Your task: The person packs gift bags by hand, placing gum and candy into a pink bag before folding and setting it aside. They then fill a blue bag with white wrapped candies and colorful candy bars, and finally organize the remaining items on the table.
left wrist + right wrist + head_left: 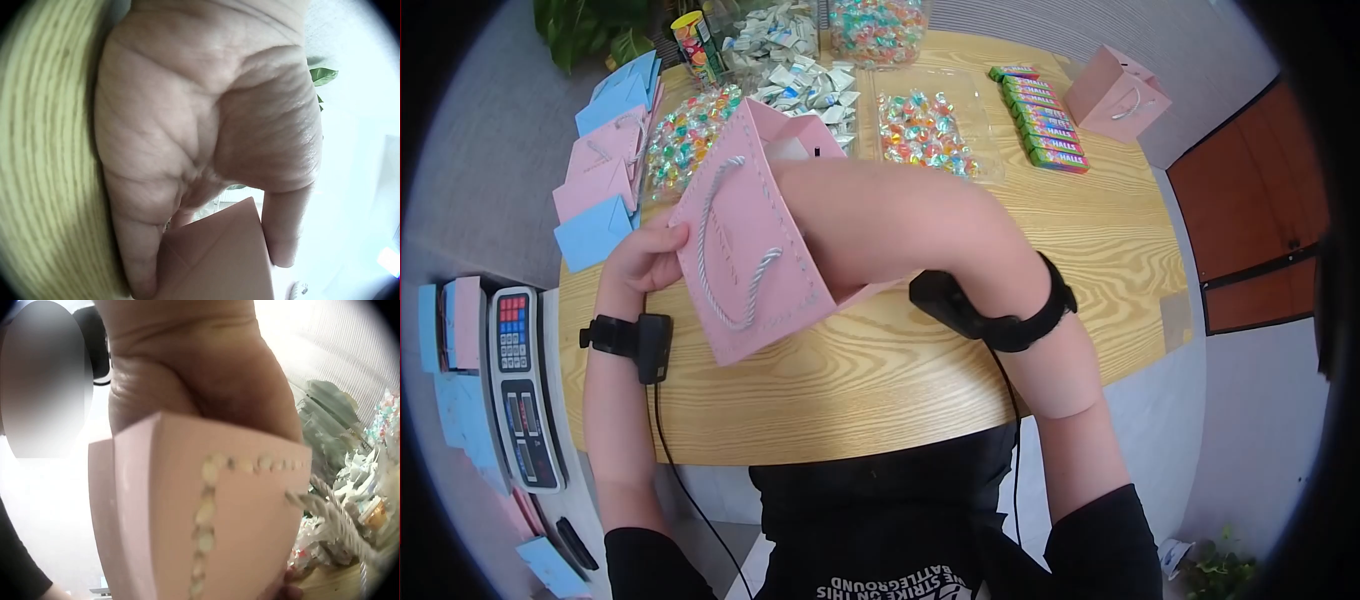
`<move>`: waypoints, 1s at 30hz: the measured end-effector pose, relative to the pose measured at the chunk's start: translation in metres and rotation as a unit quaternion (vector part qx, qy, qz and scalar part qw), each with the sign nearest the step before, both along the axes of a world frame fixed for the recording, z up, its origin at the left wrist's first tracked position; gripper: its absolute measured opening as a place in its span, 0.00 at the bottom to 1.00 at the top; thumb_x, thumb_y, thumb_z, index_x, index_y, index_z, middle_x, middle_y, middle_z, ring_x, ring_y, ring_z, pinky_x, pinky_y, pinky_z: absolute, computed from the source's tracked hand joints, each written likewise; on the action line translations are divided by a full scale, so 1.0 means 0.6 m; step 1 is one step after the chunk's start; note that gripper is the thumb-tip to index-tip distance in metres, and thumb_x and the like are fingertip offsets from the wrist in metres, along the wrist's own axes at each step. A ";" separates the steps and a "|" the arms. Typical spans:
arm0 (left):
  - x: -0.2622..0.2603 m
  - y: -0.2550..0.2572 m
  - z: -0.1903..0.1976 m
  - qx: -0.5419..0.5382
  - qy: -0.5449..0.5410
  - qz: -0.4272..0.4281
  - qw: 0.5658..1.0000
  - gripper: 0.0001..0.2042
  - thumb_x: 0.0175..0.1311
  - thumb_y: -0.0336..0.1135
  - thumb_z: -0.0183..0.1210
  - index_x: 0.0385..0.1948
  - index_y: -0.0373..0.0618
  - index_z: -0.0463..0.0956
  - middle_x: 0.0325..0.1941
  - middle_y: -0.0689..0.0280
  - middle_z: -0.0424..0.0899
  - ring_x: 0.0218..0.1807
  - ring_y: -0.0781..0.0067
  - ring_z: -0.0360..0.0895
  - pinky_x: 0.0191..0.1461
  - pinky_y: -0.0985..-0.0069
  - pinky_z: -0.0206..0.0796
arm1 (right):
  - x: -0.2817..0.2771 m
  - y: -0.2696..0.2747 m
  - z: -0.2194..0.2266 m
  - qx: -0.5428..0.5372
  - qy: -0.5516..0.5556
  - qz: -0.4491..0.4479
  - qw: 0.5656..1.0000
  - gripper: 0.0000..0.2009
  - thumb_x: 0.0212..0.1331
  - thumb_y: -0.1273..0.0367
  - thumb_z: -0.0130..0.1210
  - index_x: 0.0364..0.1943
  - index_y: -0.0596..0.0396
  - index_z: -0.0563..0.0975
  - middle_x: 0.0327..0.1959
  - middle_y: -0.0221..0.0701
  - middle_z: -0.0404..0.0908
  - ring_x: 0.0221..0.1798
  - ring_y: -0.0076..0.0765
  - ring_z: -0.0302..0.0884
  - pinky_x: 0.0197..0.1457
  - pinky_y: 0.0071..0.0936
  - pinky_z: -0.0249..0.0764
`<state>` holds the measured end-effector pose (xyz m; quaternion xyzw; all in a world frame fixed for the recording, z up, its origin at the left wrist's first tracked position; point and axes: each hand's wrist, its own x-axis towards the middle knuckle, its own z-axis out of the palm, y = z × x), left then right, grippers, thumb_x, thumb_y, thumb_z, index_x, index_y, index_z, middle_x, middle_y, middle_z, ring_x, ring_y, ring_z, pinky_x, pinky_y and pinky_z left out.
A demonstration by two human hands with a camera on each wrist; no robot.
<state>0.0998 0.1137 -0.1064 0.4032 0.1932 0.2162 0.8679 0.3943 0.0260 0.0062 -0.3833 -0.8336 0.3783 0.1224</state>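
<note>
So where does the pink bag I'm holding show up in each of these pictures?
Head: bag left of centre, gripped by the left hand, the right forearm reaching inside.
Left wrist: bag at bottom centre, just below the palm.
Right wrist: bag large across the lower middle.
Shared landmark: the table, centre in the head view, left edge in left wrist, bottom right in right wrist.

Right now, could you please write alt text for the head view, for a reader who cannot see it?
A person's left hand holds a pink bag over a wooden table while the right arm reaches into its opening. Beyond lie wrapped candies and Halls packs, with blue and pink bags along the table's left side.
</note>
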 end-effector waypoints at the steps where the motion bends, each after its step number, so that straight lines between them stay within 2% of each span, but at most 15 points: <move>1: -0.001 0.000 0.000 -0.004 0.002 0.001 1.000 0.37 0.60 0.36 0.64 0.69 0.33 0.54 0.69 0.56 0.67 0.69 0.63 0.65 0.72 0.66 0.58 | 0.008 0.001 0.009 0.049 0.010 0.012 0.999 0.19 0.45 0.73 0.67 0.46 0.55 0.81 0.39 0.39 0.81 0.39 0.42 0.81 0.41 0.34 0.78; 3: 0.002 -0.001 0.003 0.001 0.003 0.003 1.000 0.37 0.60 0.36 0.65 0.68 0.33 0.55 0.69 0.56 0.67 0.69 0.63 0.66 0.72 0.67 0.58 | 0.022 0.008 0.016 0.098 0.019 0.025 0.995 0.20 0.41 0.71 0.68 0.44 0.56 0.82 0.35 0.43 0.84 0.38 0.46 0.83 0.38 0.37 0.78; 5: 0.004 -0.003 0.006 0.006 0.005 0.004 1.000 0.37 0.60 0.36 0.65 0.68 0.33 0.55 0.69 0.56 0.67 0.69 0.63 0.66 0.71 0.67 0.58 | 0.031 0.015 0.017 0.138 0.059 0.054 0.987 0.18 0.49 0.76 0.64 0.47 0.55 0.79 0.43 0.35 0.81 0.40 0.39 0.79 0.44 0.29 0.77; 6: 0.005 -0.003 0.007 0.007 0.007 0.001 1.000 0.37 0.59 0.36 0.65 0.68 0.33 0.55 0.69 0.56 0.67 0.69 0.63 0.66 0.71 0.67 0.59 | 0.032 0.014 0.021 0.138 0.059 0.054 0.987 0.18 0.49 0.76 0.64 0.47 0.55 0.79 0.43 0.35 0.81 0.40 0.39 0.79 0.44 0.29 0.77; 9: 0.001 0.000 0.004 0.012 0.016 -0.008 1.000 0.38 0.58 0.36 0.66 0.68 0.33 0.56 0.68 0.56 0.69 0.68 0.64 0.67 0.70 0.67 0.60 | 0.027 0.013 0.026 0.136 0.077 -0.019 0.987 0.21 0.41 0.75 0.66 0.46 0.53 0.82 0.35 0.41 0.84 0.40 0.45 0.82 0.43 0.36 0.77; 11: -0.001 0.003 0.000 0.016 0.023 -0.016 0.999 0.38 0.58 0.36 0.67 0.67 0.32 0.57 0.67 0.57 0.70 0.67 0.64 0.68 0.70 0.67 0.60 | 0.010 0.022 0.001 0.143 0.061 0.021 0.988 0.16 0.49 0.77 0.62 0.46 0.56 0.80 0.37 0.37 0.81 0.37 0.41 0.79 0.43 0.31 0.77; 15: 0.006 -0.003 0.006 0.041 0.027 -0.017 0.999 0.38 0.55 0.36 0.69 0.66 0.34 0.58 0.64 0.58 0.73 0.64 0.66 0.71 0.68 0.67 0.62 | -0.001 0.018 -0.007 0.167 0.029 0.030 0.985 0.15 0.50 0.77 0.61 0.44 0.56 0.81 0.33 0.38 0.81 0.35 0.41 0.79 0.41 0.31 0.77; 18: -0.006 0.003 0.002 0.090 0.044 -0.033 0.994 0.37 0.54 0.35 0.70 0.65 0.36 0.60 0.61 0.59 0.75 0.60 0.69 0.75 0.63 0.70 0.67 | 0.020 0.016 0.033 0.141 0.070 0.013 0.987 0.11 0.53 0.74 0.61 0.42 0.56 0.82 0.33 0.36 0.83 0.34 0.37 0.80 0.38 0.30 0.77; 19: -0.012 0.003 0.003 0.127 0.064 -0.050 0.989 0.36 0.53 0.33 0.70 0.64 0.37 0.61 0.60 0.60 0.76 0.57 0.70 0.77 0.60 0.72 0.69 | 0.027 0.021 0.032 0.205 0.128 -0.016 0.970 0.11 0.54 0.71 0.61 0.42 0.55 0.82 0.32 0.34 0.83 0.34 0.34 0.80 0.38 0.30 0.76; 21: -0.012 -0.004 -0.001 0.149 0.112 -0.027 0.982 0.37 0.49 0.31 0.72 0.63 0.38 0.63 0.57 0.64 0.78 0.53 0.74 0.78 0.55 0.75 0.72 | 0.040 0.020 0.039 0.271 0.189 -0.038 0.943 0.11 0.56 0.69 0.62 0.42 0.55 0.83 0.31 0.32 0.84 0.34 0.32 0.81 0.37 0.29 0.76; 23: -0.022 0.004 -0.047 0.086 0.168 0.126 0.974 0.39 0.42 0.30 0.76 0.61 0.38 0.67 0.54 0.66 0.79 0.52 0.78 0.77 0.55 0.76 0.71 | 0.045 0.002 0.062 0.240 0.138 -0.098 0.956 0.11 0.56 0.66 0.59 0.40 0.57 0.83 0.32 0.40 0.83 0.36 0.42 0.82 0.39 0.31 0.76; 24: -0.031 0.002 -0.045 0.089 0.170 0.133 0.972 0.39 0.42 0.30 0.76 0.61 0.38 0.67 0.54 0.66 0.79 0.52 0.78 0.77 0.55 0.76 0.71 | 0.045 -0.004 0.068 0.243 0.141 -0.091 0.955 0.11 0.56 0.66 0.59 0.40 0.57 0.83 0.32 0.40 0.83 0.36 0.42 0.82 0.39 0.31 0.76; 27: 0.014 -0.044 0.037 0.249 0.201 0.064 0.945 0.34 0.40 0.28 0.75 0.56 0.40 0.73 0.51 0.68 0.81 0.52 0.79 0.74 0.57 0.75 0.68 | 0.043 -0.020 0.075 0.200 0.116 -0.105 0.967 0.17 0.57 0.58 0.60 0.43 0.57 0.82 0.33 0.41 0.84 0.37 0.44 0.82 0.41 0.32 0.76; 28: 0.024 -0.049 0.059 0.252 0.202 0.070 0.944 0.34 0.40 0.28 0.75 0.56 0.40 0.73 0.51 0.68 0.81 0.52 0.79 0.74 0.57 0.75 0.68 | 0.045 -0.023 0.069 0.201 0.097 -0.100 0.970 0.21 0.57 0.54 0.60 0.45 0.57 0.81 0.34 0.41 0.84 0.38 0.46 0.82 0.43 0.33 0.76; 30: 0.042 -0.052 0.093 0.327 0.371 -0.038 0.868 0.39 0.41 0.29 0.75 0.61 0.41 0.67 0.55 0.68 0.79 0.54 0.79 0.72 0.60 0.75 0.66 | 0.052 -0.029 0.057 0.204 0.065 -0.100 0.972 0.28 0.53 0.48 0.61 0.50 0.55 0.78 0.36 0.42 0.83 0.39 0.50 0.81 0.43 0.37 0.76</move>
